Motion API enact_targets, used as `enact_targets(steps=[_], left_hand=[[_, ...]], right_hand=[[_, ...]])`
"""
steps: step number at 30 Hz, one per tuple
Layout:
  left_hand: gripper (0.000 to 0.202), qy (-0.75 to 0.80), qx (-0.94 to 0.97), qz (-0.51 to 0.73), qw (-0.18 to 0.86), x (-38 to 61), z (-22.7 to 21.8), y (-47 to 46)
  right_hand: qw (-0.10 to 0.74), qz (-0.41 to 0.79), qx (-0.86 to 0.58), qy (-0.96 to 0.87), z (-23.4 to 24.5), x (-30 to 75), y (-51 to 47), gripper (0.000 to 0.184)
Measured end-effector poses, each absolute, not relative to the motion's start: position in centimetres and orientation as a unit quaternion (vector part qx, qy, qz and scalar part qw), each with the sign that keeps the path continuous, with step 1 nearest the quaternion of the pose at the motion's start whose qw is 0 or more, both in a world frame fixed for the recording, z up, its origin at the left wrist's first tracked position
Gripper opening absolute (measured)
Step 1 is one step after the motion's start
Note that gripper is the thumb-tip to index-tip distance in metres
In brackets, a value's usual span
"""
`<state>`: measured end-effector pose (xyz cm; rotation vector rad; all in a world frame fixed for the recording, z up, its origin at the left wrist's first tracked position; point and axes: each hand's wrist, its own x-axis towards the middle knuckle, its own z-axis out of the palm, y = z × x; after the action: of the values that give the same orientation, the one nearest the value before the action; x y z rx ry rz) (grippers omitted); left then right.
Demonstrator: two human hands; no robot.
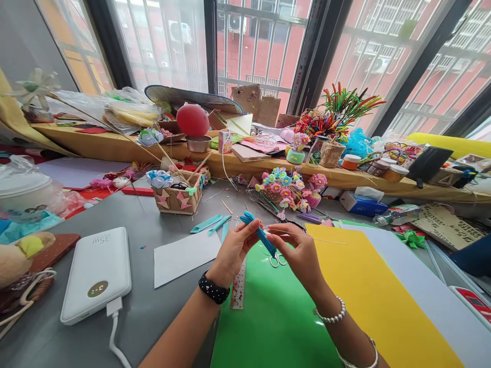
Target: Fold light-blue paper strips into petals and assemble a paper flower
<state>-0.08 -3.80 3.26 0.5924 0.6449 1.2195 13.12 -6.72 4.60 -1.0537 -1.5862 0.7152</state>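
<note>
My left hand (pixel 233 250) and my right hand (pixel 299 253) meet above a green sheet (pixel 276 317), both pinched on a bundle of folded blue paper strips (pixel 258 231). My right hand also pinches a thin wire or stick (pixel 314 237) that runs out to the right. Small scissors (pixel 276 259) and a ruler (pixel 238 286) lie under the hands. Loose teal paper strips (pixel 210 223) lie just beyond my left hand.
A white power bank (pixel 97 273) with a cable lies at left, beside a white paper sheet (pixel 186 255). Yellow (pixel 376 301) and white sheets lie at right. A small basket (pixel 177 197), paper flowers (pixel 286 186) and craft clutter fill the window ledge.
</note>
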Motion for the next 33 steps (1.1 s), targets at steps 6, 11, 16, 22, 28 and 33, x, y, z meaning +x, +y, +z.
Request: enact_targets(steps=[6,11,16,22,28,33], left_hand=[[0.008,0.287,0.243,0.491,0.786,0.25,3.5,-4.29],[0.011,0.298,0.271,0.476,0.782,0.14,3.92,-4.53],[0.018,0.257,0.3,0.467,0.791,-0.24,4.22,-4.59],[0.017,0.231,0.294,0.468,0.801,-0.4,3.96,-4.46],[0.017,0.229,0.293,0.465,0.804,0.02,3.85,-4.49],[0.014,0.277,0.256,0.503,0.778,-0.57,4.05,-4.12]], right_hand=[[0.53,0.258,-0.412,-0.695,4.69,13.54,-6.5,0.009],[0.534,0.256,-0.406,-0.696,4.66,13.54,-6.43,0.008],[0.55,0.28,-0.416,-0.667,4.59,13.46,-6.47,0.009],[0.531,0.289,-0.406,-0.685,4.61,13.63,-6.31,0.009],[0.516,0.261,-0.397,-0.713,4.39,13.51,-6.3,0.008],[0.486,0.222,-0.365,-0.762,4.13,12.97,-6.64,0.009]])
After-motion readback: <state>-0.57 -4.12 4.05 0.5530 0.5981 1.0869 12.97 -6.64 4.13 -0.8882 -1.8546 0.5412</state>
